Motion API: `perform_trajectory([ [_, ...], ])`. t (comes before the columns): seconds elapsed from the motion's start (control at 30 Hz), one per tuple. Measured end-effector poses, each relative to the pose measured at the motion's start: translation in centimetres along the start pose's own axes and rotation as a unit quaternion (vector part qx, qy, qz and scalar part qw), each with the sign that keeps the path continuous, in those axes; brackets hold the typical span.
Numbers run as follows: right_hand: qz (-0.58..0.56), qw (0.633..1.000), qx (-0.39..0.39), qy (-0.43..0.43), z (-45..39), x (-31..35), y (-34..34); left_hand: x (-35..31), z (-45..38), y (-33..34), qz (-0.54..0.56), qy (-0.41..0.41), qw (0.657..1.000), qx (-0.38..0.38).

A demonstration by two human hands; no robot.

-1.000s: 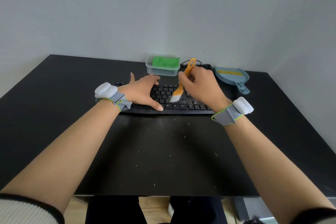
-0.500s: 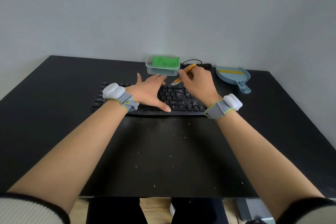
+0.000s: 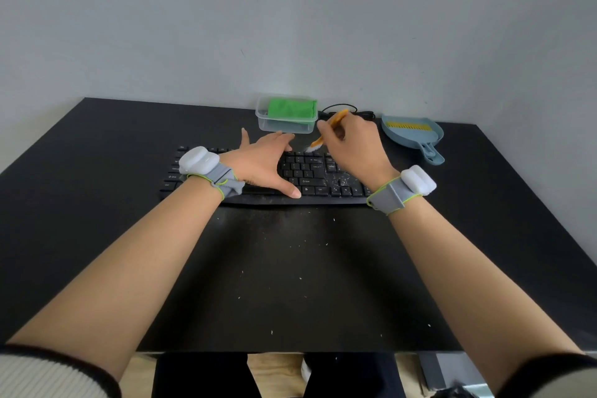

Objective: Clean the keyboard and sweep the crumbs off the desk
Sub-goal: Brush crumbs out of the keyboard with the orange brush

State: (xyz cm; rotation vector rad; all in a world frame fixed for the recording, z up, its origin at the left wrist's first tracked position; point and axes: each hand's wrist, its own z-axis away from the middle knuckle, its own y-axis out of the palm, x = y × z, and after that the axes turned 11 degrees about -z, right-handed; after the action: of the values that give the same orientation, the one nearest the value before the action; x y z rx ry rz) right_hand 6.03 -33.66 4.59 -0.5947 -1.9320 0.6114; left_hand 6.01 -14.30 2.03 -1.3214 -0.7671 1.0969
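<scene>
Both hands were over the keyboard (image 3: 310, 174), which lay across the black desk (image 3: 97, 152) toward its far side. Flat and spread, the left hand (image 3: 263, 163) pressed down on the middle keys, thumb stretched to the near edge. Curled round the orange handle of a small brush (image 3: 323, 136), the right hand (image 3: 353, 147) held it tilted, its pale bristles at the top row of keys (just in front of the clear box). That box (image 3: 287, 121) held a green cloth (image 3: 292, 108). White crumbs (image 3: 347, 176) dusted the keys on the right, and more specks were scattered over the desk nearer the person. A blue dustpan (image 3: 412, 136) sat at the far right, apart from the keyboard
</scene>
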Motion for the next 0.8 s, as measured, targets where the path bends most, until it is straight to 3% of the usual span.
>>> perform_trajectory([
  [0.27, 0.031, 0.997, 0.068, 0.019, 1.2, 0.5, -0.8, 0.1, 0.1, 0.0, 0.007, -0.006, 1.0, 0.002],
  [0.43, 0.0, 0.999, 0.032, 0.0, 1.3, 0.6, -1.3, 0.0, 0.1, 0.0, 0.007, -0.006, 1.0, 0.007],
  [0.8, 0.012, 0.998, 0.059, -0.003, 2.0, 0.7, -1.4, -0.1, 0.0, 0.1, 0.02, -0.01, 1.0, 0.0],
])
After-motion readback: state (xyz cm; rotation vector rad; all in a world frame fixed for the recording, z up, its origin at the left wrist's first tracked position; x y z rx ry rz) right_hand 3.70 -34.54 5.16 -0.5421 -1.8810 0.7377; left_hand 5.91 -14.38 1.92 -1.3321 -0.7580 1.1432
